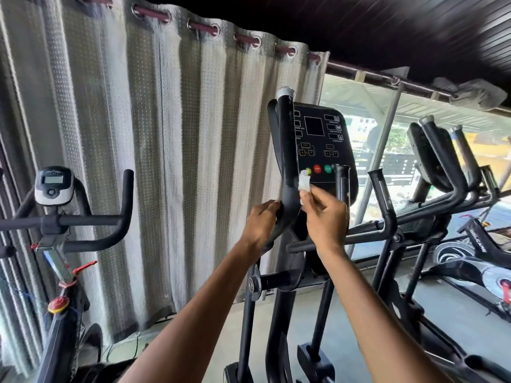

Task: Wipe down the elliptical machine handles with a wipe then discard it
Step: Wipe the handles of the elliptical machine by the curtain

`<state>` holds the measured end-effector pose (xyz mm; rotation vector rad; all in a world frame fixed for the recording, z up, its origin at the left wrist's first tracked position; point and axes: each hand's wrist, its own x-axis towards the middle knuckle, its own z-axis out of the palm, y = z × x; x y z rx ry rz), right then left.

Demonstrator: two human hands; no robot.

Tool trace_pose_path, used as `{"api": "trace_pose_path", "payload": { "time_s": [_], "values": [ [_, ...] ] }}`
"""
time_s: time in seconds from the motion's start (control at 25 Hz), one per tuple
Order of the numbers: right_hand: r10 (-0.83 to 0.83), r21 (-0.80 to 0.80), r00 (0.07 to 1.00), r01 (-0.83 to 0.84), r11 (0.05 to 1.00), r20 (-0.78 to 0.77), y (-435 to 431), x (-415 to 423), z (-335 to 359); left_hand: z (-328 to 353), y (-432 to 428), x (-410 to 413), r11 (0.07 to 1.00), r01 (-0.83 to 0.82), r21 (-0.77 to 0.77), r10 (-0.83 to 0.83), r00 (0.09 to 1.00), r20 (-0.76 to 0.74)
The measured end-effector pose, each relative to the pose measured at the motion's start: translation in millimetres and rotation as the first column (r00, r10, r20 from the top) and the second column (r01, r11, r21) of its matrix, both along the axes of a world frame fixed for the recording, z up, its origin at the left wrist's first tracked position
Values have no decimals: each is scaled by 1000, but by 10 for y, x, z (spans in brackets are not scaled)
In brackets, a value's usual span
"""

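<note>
In the head view, the left hand (261,225) curls its fingers round the lower bend of the elliptical's black left handle (286,150), just off centre at 5 o'clock. The right hand (326,217), at 3 o'clock from the left one, pinches a small white wipe (304,183) between thumb and fingertips, touching the handle's right edge below the console (322,139). A shorter handle (343,183) stands at 1 o'clock from the right hand. An exercise bike (55,217) sits at 9 o'clock before a grey curtain (166,161); another elliptical (442,161) stands at 3 o'clock.

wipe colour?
White wipe, pinched by right hand; left hand grips the handle. Head view.
</note>
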<state>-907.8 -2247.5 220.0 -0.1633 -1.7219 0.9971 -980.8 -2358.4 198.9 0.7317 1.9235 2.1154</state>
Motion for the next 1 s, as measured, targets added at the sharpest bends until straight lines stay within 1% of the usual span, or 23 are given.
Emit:
{"api": "trace_pose_path", "payload": {
  "time_s": [0.04,0.08,0.16,0.24,0.32,0.36,0.44,0.52,0.56,0.68,0.72,0.84,0.88,0.92,1.0],
  "values": [
    [-57,96,998,60,994,-37,-26,24,3,18,5,11,999,6,36,-7,1000,21],
    [-122,246,990,137,960,-74,-76,46,9,27,13,23,997,6,75,-10,999,51],
    [-193,533,975,224,816,-114,-152,40,78,12,20,40,992,4,126,-17,994,103],
    [-273,708,959,240,664,-70,-198,-23,275,-35,12,44,988,16,152,-35,991,127],
    [-401,801,916,234,552,9,-223,-83,473,-84,8,28,990,19,141,-35,993,109],
    [-443,823,895,217,526,48,-232,-78,508,-109,3,16,992,20,124,-32,995,96],
    [-451,861,888,157,483,91,-248,3,399,-155,-17,0,991,56,124,-69,993,101],
    [-405,894,910,104,436,92,-275,146,207,-162,-44,2,981,94,167,-118,983,142],
    [-379,888,922,109,448,78,-252,162,171,-164,-61,-7,979,107,176,-134,979,152],
    [-349,757,937,232,611,-5,-154,47,307,-125,-103,-32,980,134,146,-154,979,131],
    [-345,723,938,252,644,-20,-149,27,302,-107,-108,-27,978,145,148,-165,977,133],
    [-299,748,953,235,621,-50,-172,103,14,-77,-133,33,960,213,183,-237,964,122],
    [-272,731,960,235,641,-70,-161,131,-49,-64,-146,54,957,219,190,-241,965,103],
    [-248,674,964,245,697,-95,-135,124,-60,-61,-143,54,961,200,189,-219,971,90],
    [-248,484,958,288,826,-146,-115,54,-24,-53,-127,56,969,174,174,-191,978,86]
  ]
}}
